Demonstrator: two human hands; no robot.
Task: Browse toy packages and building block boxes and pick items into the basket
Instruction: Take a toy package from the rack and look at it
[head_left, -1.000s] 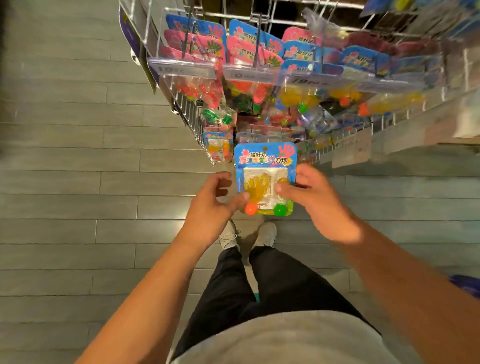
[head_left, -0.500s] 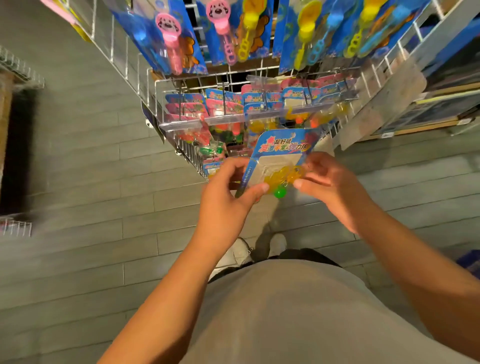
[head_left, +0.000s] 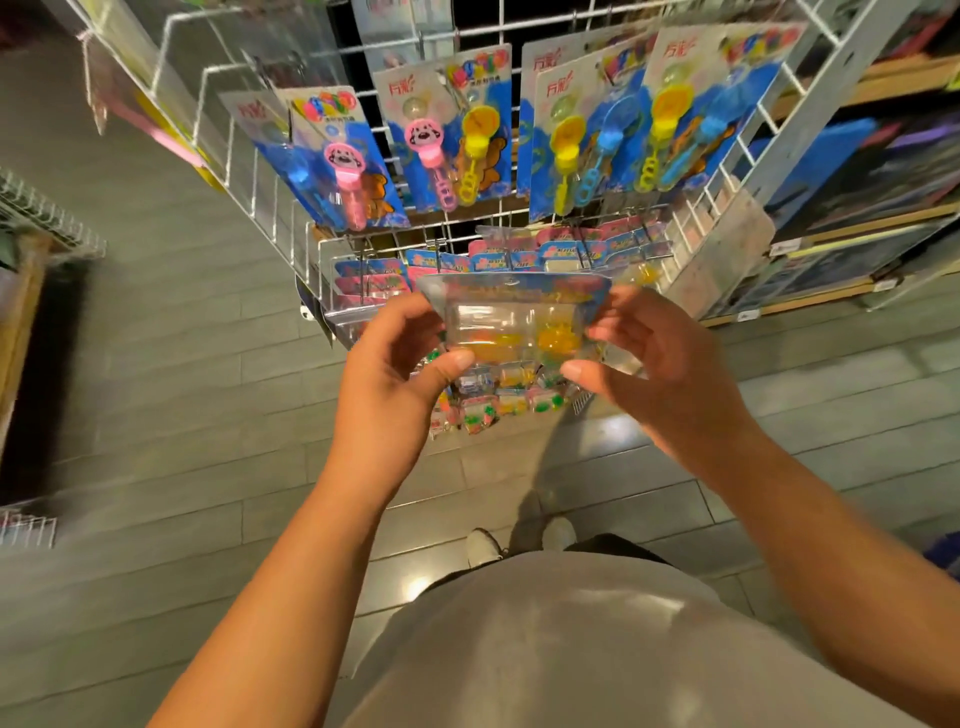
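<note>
The blister pack sits between my hands before the wire rack: light, stiff card, slick plastic bubble (crushable, I judge), so my left hand and right hand pinch its side edges.

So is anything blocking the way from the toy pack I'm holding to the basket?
That cannot be judged: no basket shows in the head view. The toy pack is held by the left hand and right hand, in front of the wire rack. Below it only floor and shoes appear.
</note>
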